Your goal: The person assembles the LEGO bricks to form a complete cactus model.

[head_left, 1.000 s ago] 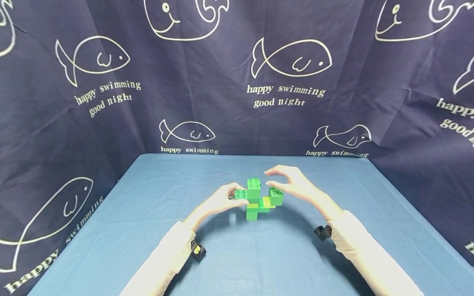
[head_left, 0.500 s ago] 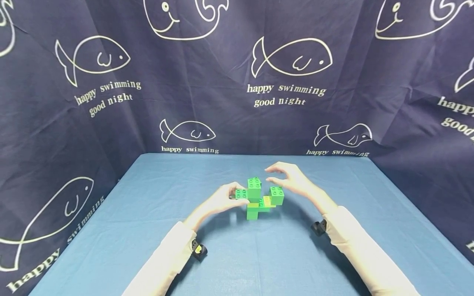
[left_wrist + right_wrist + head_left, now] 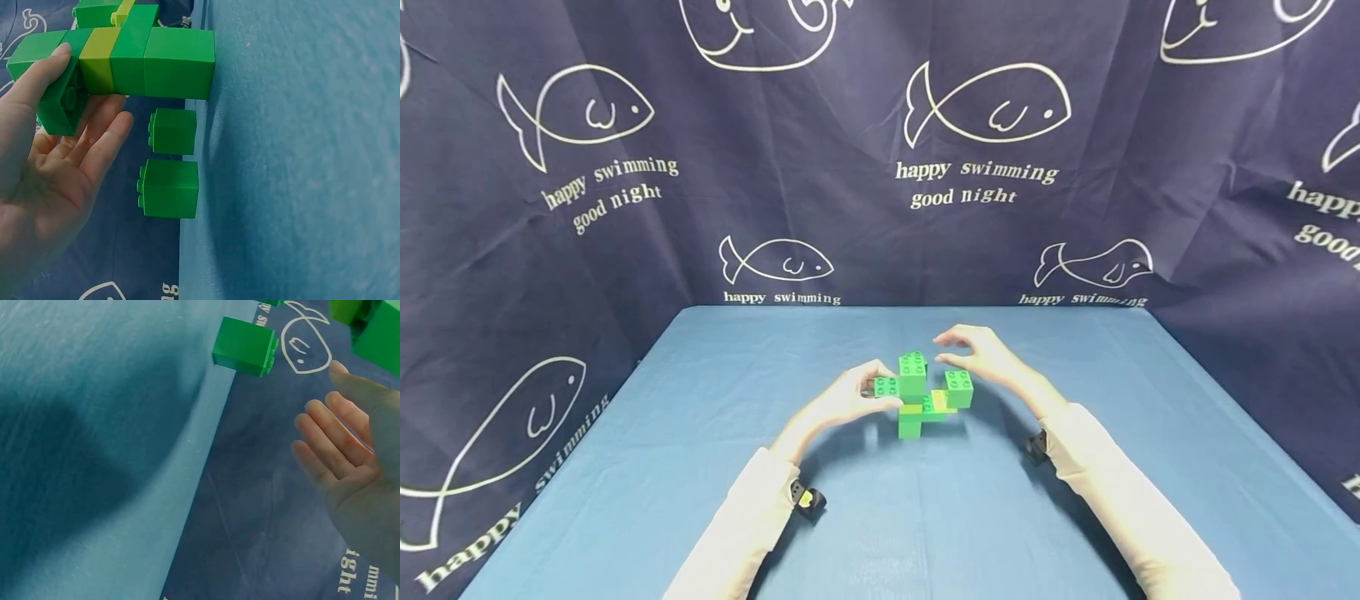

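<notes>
A green and yellow toy brick model [image 3: 912, 379] stands near the middle of the table, with a side arm that bears a green brick [image 3: 958, 389] at its right end. My left hand [image 3: 853, 392] grips the model from the left; in the left wrist view its thumb lies along a green brick [image 3: 62, 103] that juts from the model. Past the model's right arm, my right hand [image 3: 981, 354] hovers with fingers bent loosely and nothing in them. Two separate green bricks [image 3: 174, 131] show beyond the model in the left wrist view; the head view hides them.
A blue cloth covers the table [image 3: 880, 517], and a dark blue curtain [image 3: 850, 167] with fish drawings hangs behind and at the sides. Another green brick [image 3: 244, 347], studs showing, appears near the table edge in the right wrist view.
My right hand has drawn up and away from the right-hand green brick, which it was close to before. My left hand keeps its hold. The head view has tilted slightly.
</notes>
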`<state>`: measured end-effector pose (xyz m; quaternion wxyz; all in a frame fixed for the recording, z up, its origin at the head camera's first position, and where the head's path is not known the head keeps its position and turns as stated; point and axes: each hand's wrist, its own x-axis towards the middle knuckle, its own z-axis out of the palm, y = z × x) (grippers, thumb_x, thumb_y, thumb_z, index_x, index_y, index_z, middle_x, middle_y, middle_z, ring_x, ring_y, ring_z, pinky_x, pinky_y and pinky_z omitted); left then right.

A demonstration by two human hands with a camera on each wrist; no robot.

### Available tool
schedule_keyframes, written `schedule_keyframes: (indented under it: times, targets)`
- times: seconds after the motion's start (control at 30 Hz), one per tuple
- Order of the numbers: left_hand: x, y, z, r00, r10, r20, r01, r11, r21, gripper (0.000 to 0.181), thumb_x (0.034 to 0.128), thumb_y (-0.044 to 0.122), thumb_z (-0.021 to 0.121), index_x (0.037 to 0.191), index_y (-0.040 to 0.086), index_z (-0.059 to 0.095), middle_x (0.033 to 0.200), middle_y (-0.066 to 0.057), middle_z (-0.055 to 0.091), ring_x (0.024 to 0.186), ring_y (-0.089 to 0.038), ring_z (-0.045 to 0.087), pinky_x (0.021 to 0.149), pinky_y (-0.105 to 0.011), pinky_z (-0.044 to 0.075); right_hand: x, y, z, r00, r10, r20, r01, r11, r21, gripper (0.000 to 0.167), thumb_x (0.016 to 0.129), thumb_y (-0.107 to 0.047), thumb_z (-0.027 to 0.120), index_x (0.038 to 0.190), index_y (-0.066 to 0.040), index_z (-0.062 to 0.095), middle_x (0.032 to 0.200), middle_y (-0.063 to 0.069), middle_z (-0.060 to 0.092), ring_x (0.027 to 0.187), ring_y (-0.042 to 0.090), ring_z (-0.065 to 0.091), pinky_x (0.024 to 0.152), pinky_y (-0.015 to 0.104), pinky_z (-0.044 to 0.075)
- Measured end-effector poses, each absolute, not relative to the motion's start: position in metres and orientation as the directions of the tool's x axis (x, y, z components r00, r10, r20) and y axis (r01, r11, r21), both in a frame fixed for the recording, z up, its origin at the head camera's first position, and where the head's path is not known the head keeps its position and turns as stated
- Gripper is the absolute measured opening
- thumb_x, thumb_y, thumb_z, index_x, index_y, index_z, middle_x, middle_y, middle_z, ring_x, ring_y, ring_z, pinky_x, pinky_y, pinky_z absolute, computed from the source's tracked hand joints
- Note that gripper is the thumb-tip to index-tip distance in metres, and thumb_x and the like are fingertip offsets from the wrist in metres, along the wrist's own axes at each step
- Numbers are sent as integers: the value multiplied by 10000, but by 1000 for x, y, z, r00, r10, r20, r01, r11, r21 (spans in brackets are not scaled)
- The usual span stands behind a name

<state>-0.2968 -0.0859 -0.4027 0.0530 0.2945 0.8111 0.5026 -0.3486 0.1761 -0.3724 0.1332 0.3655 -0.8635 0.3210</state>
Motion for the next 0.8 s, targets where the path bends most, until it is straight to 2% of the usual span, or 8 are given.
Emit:
schedule_keyframes:
  times: [0.13, 0.4, 0.57, 0.8]
  targets:
    - [-297, -86, -401, -828, 523, 203, 420, 338, 842, 281, 819, 251, 730, 1040, 153, 586, 948, 1, 644, 835, -104, 632, 788, -267, 513, -353, 174, -376, -711, -546, 443, -703, 535, -469, 277, 780, -128, 749, 1025, -15, 687, 1005, 122, 693, 948, 278, 644, 883, 412, 512]
    - [-296, -87, -402, -829, 526, 187, 405, 337, 850, 281, 823, 247, 727, 1041, 148, 580, 937, 1, 637, 847, -111, 650, 798, -278, 518, -358, 163, -382, -734, -592, 332, -670, 553, -496, 345, 797, -123, 736, 1083, 47, 650, 1042, 178, 674, 996, 327, 628, 915, 458, 487]
    - [-296, -87, -400, -840, 512, 181, 413, 387, 824, 272, 820, 291, 726, 1032, 190, 588, 927, 33, 632, 814, -98, 628, 760, -268, 493, -359, 154, -382, -718, -632, 292, -682, 552, -481, 348, 819, -80, 704, 1132, 50, 626, 1087, 197, 649, 1030, 344, 603, 902, 459, 493]
    - [-295, -88, -398, -834, 517, 193, 425, 378, 823, 289, 817, 256, 733, 1038, 133, 593, 916, -19, 640, 808, -101, 623, 760, -274, 487, -361, 146, -389, -669, -690, 275, -727, 532, -435, 338, 836, -42, 660, 1160, 44, 614, 1159, 219, 617, 1093, 366, 573, 920, 476, 479]
